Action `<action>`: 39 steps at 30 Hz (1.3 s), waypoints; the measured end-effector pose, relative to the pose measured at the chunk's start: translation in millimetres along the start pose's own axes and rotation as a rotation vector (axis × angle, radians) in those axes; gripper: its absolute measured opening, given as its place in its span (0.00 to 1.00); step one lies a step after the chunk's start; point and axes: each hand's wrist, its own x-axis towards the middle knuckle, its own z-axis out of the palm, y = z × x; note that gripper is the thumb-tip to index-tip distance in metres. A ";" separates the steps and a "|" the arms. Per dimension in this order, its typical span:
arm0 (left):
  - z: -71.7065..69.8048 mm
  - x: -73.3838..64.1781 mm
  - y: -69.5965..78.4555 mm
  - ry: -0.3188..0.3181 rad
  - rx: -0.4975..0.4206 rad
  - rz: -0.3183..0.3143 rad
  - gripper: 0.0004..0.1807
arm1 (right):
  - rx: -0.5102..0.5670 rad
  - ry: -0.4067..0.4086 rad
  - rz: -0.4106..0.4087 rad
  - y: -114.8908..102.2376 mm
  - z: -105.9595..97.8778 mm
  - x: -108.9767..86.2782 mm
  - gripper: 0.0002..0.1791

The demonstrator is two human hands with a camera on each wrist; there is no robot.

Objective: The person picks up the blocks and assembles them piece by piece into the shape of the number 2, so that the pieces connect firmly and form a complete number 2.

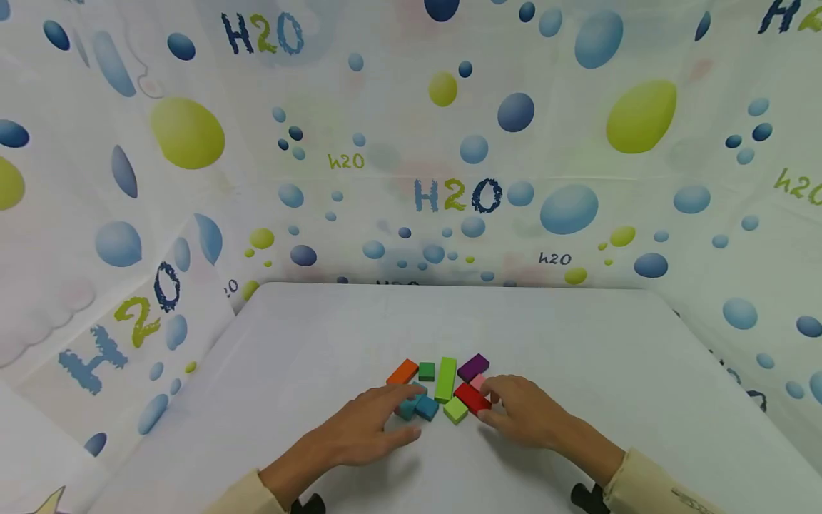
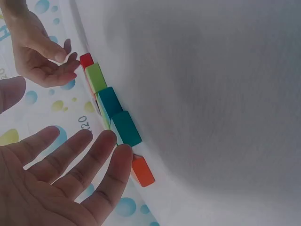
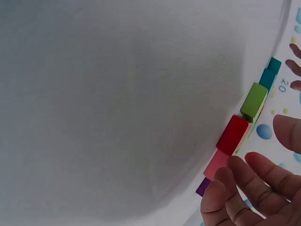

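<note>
Small coloured blocks form a cluster on the white table. My left hand [image 1: 369,428] hovers at the cluster's left side with fingers extended, nearest the teal block [image 2: 127,129], the blue block [image 1: 427,407] and the orange block [image 1: 402,372]. On the other side is my right hand [image 1: 523,410], fingers slightly bent and thumb apart, beside the red block [image 3: 233,134] and the pink block [image 3: 217,164]. Whether its fingertips touch them I cannot tell. Between the hands lie a lime block [image 1: 455,410] and a long light green block [image 1: 446,380]. Neither hand holds anything.
A green block [image 1: 427,371] and a purple block [image 1: 473,366] sit at the cluster's far side. The white table [image 1: 321,321] extends around it. Behind and beside the table hangs a white curtain [image 1: 398,114] printed with blue and green drops.
</note>
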 end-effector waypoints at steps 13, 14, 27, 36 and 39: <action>0.1 3.1 -0.6 -0.027 -0.255 0.031 0.30 | 0.010 -0.009 0.138 -1.8 11.9 15.2 0.18; 0.2 2.9 -0.6 -0.028 -0.263 0.033 0.30 | 0.011 -0.009 0.142 -1.4 12.4 15.8 0.18; -1.3 -1.7 -4.5 -0.030 -0.267 0.029 0.30 | 0.031 0.017 0.156 -0.9 21.2 18.4 0.16; -1.6 -3.5 -3.1 -0.034 -0.271 0.019 0.31 | 0.072 0.042 0.179 -2.5 19.4 14.0 0.15; -1.1 -3.4 -1.9 -0.023 -0.285 0.023 0.31 | 0.092 0.053 0.170 -3.5 17.6 12.0 0.16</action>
